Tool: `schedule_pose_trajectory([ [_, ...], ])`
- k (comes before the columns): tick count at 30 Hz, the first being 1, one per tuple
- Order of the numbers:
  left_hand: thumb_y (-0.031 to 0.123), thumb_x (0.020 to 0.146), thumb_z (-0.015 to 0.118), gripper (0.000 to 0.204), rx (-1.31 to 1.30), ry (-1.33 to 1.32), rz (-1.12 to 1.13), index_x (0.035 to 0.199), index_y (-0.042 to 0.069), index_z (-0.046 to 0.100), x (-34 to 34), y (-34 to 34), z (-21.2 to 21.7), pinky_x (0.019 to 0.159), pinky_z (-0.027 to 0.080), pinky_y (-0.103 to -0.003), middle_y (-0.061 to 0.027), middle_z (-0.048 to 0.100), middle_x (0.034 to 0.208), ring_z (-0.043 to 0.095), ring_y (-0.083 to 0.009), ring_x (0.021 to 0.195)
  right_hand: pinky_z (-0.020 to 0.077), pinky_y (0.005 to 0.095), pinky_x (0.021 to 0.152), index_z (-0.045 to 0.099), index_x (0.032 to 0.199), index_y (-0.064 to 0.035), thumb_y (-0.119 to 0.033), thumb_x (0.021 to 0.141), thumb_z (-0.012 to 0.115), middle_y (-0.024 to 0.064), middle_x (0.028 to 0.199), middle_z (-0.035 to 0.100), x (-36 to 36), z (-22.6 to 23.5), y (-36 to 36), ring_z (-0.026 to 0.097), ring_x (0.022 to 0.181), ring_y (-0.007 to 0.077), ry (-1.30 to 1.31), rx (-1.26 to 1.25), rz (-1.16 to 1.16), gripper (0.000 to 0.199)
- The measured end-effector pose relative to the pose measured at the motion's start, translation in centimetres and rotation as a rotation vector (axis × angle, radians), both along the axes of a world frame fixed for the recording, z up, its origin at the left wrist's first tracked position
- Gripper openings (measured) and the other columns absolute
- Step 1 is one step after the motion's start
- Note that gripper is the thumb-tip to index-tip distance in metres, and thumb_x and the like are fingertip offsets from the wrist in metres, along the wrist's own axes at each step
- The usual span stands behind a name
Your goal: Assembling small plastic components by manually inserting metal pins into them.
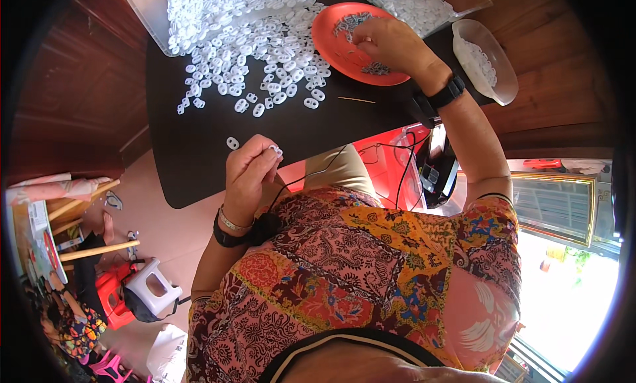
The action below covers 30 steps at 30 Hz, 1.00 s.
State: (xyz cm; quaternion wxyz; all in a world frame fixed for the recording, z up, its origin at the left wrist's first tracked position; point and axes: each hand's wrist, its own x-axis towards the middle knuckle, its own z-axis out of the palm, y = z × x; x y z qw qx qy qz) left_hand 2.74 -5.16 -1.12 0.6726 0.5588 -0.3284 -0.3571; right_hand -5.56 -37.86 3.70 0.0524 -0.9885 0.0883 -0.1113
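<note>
In the head view, we see the left hand (250, 169) raised in front of the near edge of the dark table (199, 138); its forearm goes upward, the fingers are curled, and thumb and fingertips pinch one small white two-holed piece (277, 152); the right arm stretches forward over the table, its wrist bends to the left, and the right hand (394, 44) is above the red plate (324, 38), with fingers bent down near the small grey pieces (375, 69); we cannot tell if these fingers grip one; a heap of white pieces (238, 58) spreads to the left of the plate; one lone white piece (232, 143) lies near the left hand; a thin stick (356, 99) lies just below the plate.
</note>
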Motion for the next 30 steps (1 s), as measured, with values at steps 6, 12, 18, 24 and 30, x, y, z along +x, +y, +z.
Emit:
schedule_pose_trajectory([
  [6, 0.013, 0.091, 0.050, 0.019, 0.000, -0.007, -0.003, 0.079, -0.001, 0.055, 0.0, 0.0, 0.0, 0.049, 0.029, -0.020, 0.0018, 0.045, 0.058, 0.037, -0.0039, 0.051, 0.0489, 0.0398, 0.076, 0.066, 0.088, -0.0073, -0.017, 0.080, 0.057, 0.0090, 0.090, 0.065, 1.9, -0.6, 0.0, 0.062, 0.084, 0.0290, 0.082, -0.040, 0.068, 0.016],
  [12, 0.013, 0.091, 0.051, 0.019, -0.005, -0.001, -0.004, 0.079, -0.001, 0.055, 0.0, 0.2, 0.0, 0.048, 0.029, -0.020, 0.0023, 0.045, 0.058, 0.037, -0.0034, 0.051, 0.0491, 0.0440, 0.074, 0.066, 0.086, -0.0075, -0.015, 0.081, 0.052, 0.0133, 0.085, 0.066, 3.2, 0.0, 2.9, 0.063, 0.082, 0.0333, 0.260, -0.203, -0.031, 0.017],
  [18, 0.013, 0.091, 0.051, 0.018, 0.008, 0.011, 0.014, 0.080, 0.000, 0.056, -0.1, 0.2, 0.1, 0.048, 0.028, -0.020, 0.0027, 0.045, 0.059, 0.037, -0.0030, 0.052, 0.0483, 0.0467, 0.071, 0.065, 0.081, -0.0048, -0.016, 0.078, 0.052, 0.0165, 0.082, 0.065, 3.9, -0.9, 3.1, 0.062, 0.078, 0.0357, 0.222, -0.270, 0.013, 0.017],
  [24, 0.015, 0.090, 0.051, 0.018, 0.000, 0.076, 0.036, 0.079, 0.001, 0.056, 0.1, -0.3, 0.0, 0.046, 0.026, -0.020, 0.0032, 0.045, 0.057, 0.036, -0.0031, 0.050, 0.0487, 0.0431, 0.069, 0.062, 0.080, -0.0022, -0.016, 0.076, 0.054, 0.0176, 0.079, 0.063, 3.5, -0.3, 1.0, 0.060, 0.074, 0.0367, -0.066, -0.046, 0.036, 0.017],
  [30, 0.017, 0.091, 0.050, 0.021, 0.003, 0.082, 0.098, 0.079, 0.001, 0.056, -0.2, -0.7, 1.0, 0.048, 0.028, -0.020, 0.0022, 0.044, 0.056, 0.037, -0.0038, 0.050, 0.0503, 0.0322, 0.070, 0.065, 0.098, 0.0008, -0.012, 0.084, 0.061, 0.0158, 0.090, 0.068, -0.4, 2.7, 2.4, 0.066, 0.082, 0.0245, -0.285, 0.275, -0.082, 0.020],
])
